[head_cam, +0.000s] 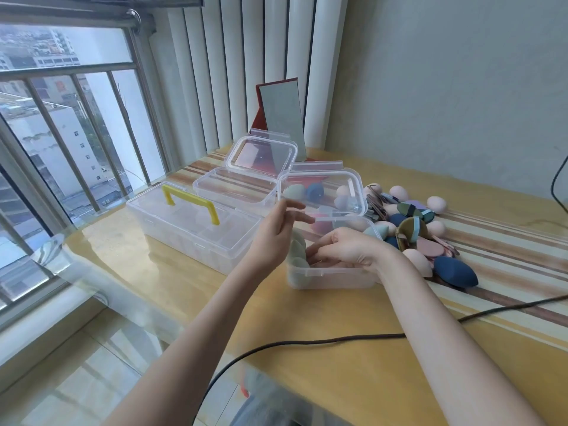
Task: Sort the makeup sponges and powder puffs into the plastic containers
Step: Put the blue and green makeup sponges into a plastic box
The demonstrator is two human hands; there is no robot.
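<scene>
A small clear container [332, 276] stands open in front of me, its lid [322, 192] tilted up behind it. Pale green sponges [297, 253] line its left side. My right hand [347, 249] reaches into the box with its fingers curled down among the sponges; what they hold is hidden. My left hand [278, 233] hovers at the box's left rim, fingers loosely spread and holding nothing. To the right lies a heap of loose sponges and puffs [412, 222], with a dark blue sponge [455, 272] nearest.
A second clear container [233, 186] stands open behind, lid up. A larger closed box with a yellow handle [190, 201] sits at the left. A mirror [281, 118] leans at the back. A black cable [307, 341] crosses the table's front. Window bars are on the left.
</scene>
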